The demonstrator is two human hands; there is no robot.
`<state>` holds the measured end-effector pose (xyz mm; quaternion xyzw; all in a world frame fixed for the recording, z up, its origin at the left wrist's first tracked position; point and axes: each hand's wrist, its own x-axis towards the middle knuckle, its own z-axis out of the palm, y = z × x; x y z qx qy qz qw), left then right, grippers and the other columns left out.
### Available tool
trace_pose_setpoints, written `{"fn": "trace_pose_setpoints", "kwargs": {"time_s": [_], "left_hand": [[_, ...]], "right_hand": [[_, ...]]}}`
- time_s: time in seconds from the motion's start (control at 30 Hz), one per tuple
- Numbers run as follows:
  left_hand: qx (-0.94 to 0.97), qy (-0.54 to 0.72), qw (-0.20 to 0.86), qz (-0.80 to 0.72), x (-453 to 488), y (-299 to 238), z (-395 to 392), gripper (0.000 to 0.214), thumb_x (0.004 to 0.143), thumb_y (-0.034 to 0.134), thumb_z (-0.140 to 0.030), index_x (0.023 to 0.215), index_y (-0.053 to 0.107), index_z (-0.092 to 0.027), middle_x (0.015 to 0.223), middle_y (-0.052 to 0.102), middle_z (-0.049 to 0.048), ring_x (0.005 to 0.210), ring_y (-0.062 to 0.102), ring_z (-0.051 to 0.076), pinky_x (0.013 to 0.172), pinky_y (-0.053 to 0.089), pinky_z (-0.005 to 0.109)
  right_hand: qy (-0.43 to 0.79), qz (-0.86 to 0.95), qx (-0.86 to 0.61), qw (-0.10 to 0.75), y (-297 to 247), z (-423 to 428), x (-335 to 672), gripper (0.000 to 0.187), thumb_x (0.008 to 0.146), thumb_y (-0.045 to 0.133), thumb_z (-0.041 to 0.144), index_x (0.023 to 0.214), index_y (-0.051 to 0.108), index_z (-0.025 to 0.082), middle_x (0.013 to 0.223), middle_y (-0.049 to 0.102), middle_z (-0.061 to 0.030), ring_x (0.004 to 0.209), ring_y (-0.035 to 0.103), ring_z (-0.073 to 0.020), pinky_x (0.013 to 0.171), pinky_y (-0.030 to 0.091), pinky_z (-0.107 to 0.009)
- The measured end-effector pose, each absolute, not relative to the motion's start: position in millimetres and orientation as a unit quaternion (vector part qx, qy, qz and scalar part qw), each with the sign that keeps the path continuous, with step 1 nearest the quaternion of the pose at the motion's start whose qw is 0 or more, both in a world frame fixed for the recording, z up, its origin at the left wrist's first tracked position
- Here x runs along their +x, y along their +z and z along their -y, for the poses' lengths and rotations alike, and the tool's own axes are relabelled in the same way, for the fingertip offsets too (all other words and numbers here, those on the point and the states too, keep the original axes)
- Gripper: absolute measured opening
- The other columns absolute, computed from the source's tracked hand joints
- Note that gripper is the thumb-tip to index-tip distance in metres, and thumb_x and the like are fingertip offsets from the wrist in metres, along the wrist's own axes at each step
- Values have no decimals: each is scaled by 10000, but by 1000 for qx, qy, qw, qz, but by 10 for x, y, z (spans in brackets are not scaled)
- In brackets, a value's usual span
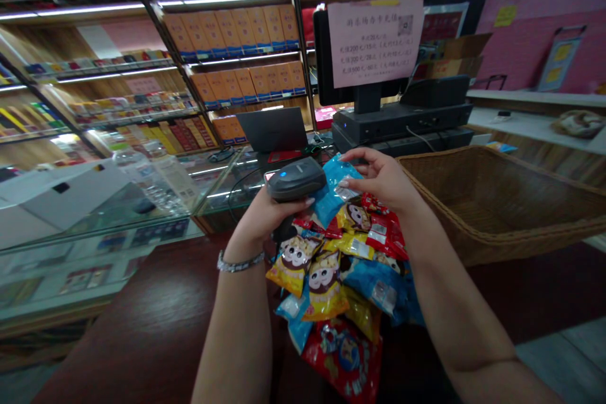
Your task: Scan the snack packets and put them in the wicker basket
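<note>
My left hand is wrapped round the handle of a grey barcode scanner with a small blue light on top. A silver bracelet sits on that wrist. My right hand pinches a light blue snack packet and holds it right beside the scanner's head. Below both hands lies a pile of snack packets in yellow, blue and red on the dark wooden counter.
A woven wicker basket stands at the right of the pile. Behind the hands are a till with a monitor and pink paper notice, a laptop, a glass display case at left, and shelves of orange boxes.
</note>
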<state>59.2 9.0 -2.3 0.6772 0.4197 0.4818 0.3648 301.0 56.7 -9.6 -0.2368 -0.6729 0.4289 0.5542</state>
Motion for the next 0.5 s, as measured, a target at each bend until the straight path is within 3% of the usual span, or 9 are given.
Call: {"fn": "trace_pose_setpoints", "kwargs": {"time_s": [0.1, 0.3, 0.5], "left_hand": [[686, 493, 327, -424, 581, -12, -82, 572, 676, 861, -327, 1192, 706, -134, 1261, 717, 147, 1163, 669, 305, 994, 555, 432], [727, 463, 290, -415, 612, 33, -15, 532, 656, 871, -294, 1143, 718, -143, 1176, 757, 118, 1074, 706, 282, 995, 552, 431], [732, 471, 257, -420, 636, 37, -30, 522, 658, 862, -303, 1134, 725, -136, 1172, 759, 112, 1058, 710, 279, 1000, 545, 418]], "right_hand": [[498, 631, -264, 533, -120, -581, 3002, 744, 575, 894, 259, 1261, 607, 259, 1243, 660, -48, 951, 686, -174, 817, 578, -323], [550, 695, -306, 348, -96, -526, 3053, 376, 642, 857, 343, 941, 705, 174, 938, 754, -27, 862, 704, -182, 824, 573, -333], [558, 671, -335, 356, -96, -526, 3069, 329, 595, 890, 309, 839, 720, 169, 904, 771, -33, 790, 712, -177, 788, 574, -321]]}}
